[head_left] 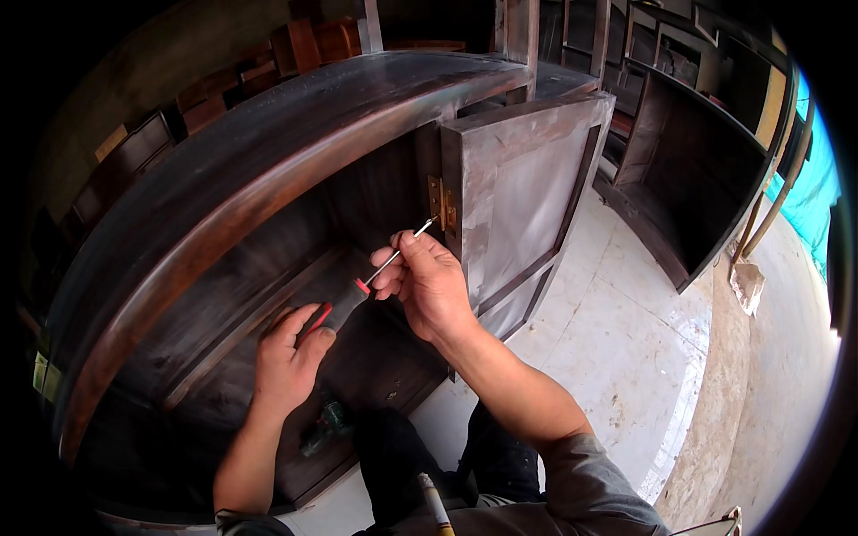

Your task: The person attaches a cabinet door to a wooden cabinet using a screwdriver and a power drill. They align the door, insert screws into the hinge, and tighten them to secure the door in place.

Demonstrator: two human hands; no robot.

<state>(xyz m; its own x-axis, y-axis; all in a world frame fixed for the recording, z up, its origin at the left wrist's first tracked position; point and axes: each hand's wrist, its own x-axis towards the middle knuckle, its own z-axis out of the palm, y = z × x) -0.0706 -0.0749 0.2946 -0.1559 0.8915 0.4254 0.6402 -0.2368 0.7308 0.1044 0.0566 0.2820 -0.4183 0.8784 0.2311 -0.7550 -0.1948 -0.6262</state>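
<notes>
A screwdriver (347,302) with a dark, red-trimmed handle slants up to the right. My left hand (290,357) is closed round its handle. With thumb and fingers, my right hand (431,281) pinches the metal shaft close to the tip. That tip points at a brass hinge (436,198), which joins the dark wooden cabinet (268,170) to its open door (527,179). Something small and brass-coloured shows at the tip; I cannot tell whether it is a screw. The door stands swung outward, just right of my right hand.
A green power drill (329,429) lies low inside the cabinet. Another dark cabinet piece (688,170) stands on the pale tiled floor (617,304) at the right. Wooden parts (299,45) are stacked at the back left. A cigarette (433,500) juts in at the bottom.
</notes>
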